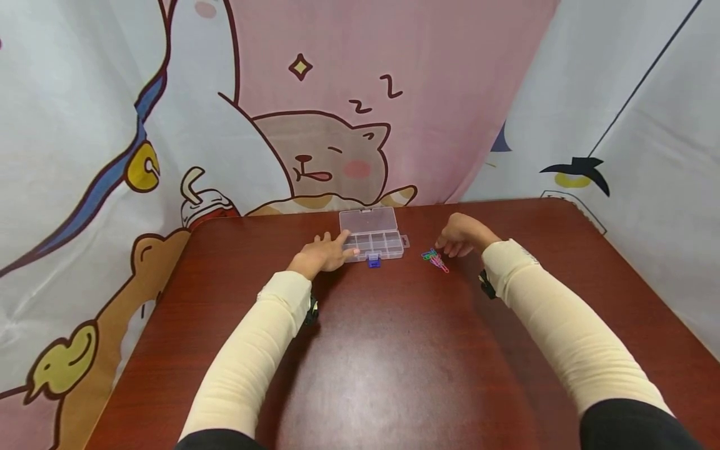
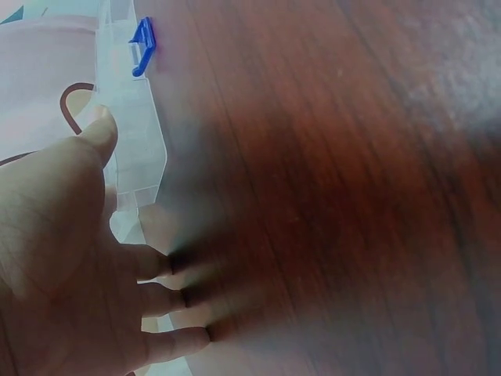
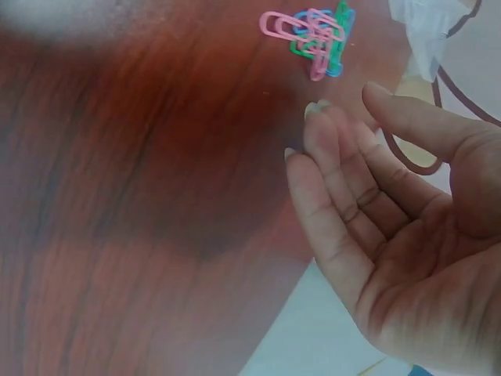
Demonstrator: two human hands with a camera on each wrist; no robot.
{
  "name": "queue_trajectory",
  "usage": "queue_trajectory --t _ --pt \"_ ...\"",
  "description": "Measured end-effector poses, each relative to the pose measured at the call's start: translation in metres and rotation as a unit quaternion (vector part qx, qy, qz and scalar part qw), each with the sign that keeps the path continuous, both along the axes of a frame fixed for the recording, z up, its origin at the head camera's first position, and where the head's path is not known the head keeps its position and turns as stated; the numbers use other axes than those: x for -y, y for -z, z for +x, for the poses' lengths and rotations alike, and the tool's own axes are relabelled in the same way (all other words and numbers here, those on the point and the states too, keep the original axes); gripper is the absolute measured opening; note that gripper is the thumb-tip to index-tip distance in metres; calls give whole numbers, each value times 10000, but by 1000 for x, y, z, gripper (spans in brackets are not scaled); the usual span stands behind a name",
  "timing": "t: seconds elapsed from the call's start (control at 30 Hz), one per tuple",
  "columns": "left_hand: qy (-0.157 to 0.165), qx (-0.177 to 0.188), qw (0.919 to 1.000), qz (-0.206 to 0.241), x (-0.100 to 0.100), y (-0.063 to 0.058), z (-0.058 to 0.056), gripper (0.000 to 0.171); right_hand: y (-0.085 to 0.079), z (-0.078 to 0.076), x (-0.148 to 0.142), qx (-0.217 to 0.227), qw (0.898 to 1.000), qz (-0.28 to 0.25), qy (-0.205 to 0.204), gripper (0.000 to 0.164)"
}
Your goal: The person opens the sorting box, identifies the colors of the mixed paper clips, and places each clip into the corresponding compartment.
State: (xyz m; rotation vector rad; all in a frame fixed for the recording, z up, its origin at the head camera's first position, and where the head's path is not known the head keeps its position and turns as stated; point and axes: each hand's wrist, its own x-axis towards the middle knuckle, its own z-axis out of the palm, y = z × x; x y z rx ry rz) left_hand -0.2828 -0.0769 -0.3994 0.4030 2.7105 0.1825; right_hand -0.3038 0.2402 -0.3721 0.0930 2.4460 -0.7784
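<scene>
A clear plastic compartment box (image 1: 372, 244) stands with its lid (image 1: 368, 220) raised toward the curtain and a blue latch (image 1: 374, 261) at its front. My left hand (image 1: 323, 253) spreads at the box's left end, its thumb over the front edge and its other fingertips down by the table. Right of the box lies a small pile of pink, green and blue paper clips (image 1: 435, 257). Over the pile's right side is my right hand (image 1: 462, 236). In the right wrist view its fingers (image 3: 329, 204) are loosely bent, apart from the clips, with nothing between them and the thumb.
The brown wooden table (image 1: 371, 350) runs back to a cartoon-printed curtain (image 1: 450, 75) behind the box. A clear hanging tab (image 1: 405, 241) sticks out from the box's right side, toward the clips.
</scene>
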Motion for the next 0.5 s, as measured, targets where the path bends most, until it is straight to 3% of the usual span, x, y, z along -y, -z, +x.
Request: queue_trajectory --t 0.5 --pt "5 -4 10000 -38 0 2 -1 69 3 5 -2 523 9984 224 10 32"
